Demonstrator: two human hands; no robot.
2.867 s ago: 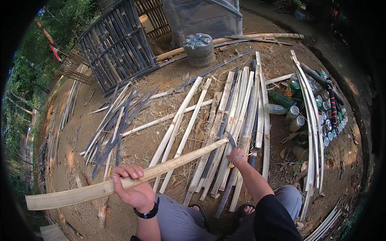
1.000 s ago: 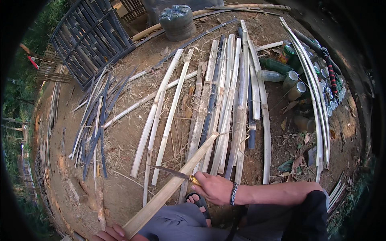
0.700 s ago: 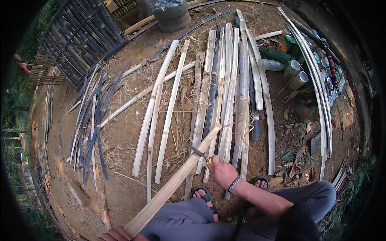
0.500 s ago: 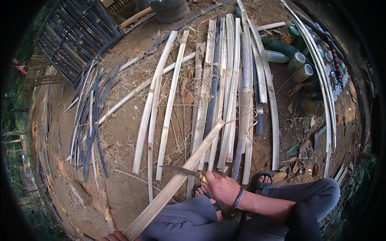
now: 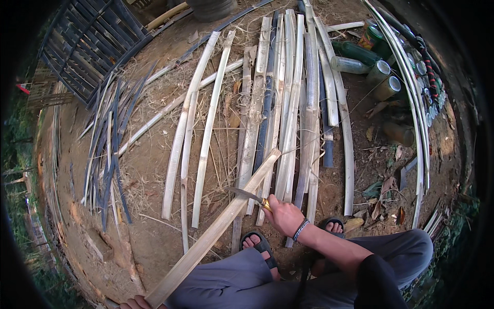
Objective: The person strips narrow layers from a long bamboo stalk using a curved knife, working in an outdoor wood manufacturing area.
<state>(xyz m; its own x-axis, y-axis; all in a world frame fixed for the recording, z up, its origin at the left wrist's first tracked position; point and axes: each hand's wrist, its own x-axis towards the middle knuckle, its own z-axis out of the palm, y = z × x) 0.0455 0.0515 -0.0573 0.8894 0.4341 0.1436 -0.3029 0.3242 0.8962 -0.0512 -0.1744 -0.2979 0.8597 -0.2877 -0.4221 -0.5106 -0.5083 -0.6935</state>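
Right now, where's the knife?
Head view, just below centre: the knife is in the right hand, its blade across the bamboo strip in the left hand.

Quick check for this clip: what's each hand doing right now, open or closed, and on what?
Left hand: closed on the near end of a pale bamboo strip, partly out of frame.
Right hand: closed around a knife's handle.

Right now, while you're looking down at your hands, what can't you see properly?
All in the head view:
- Left hand: cut off by the lower edge; only some fingers show.
- Knife: most of its handle is hidden inside the right hand.
- Pale strip: its near end is lost at the left hand and lower edge.
- Dark round container: its top is cut off by the upper edge.
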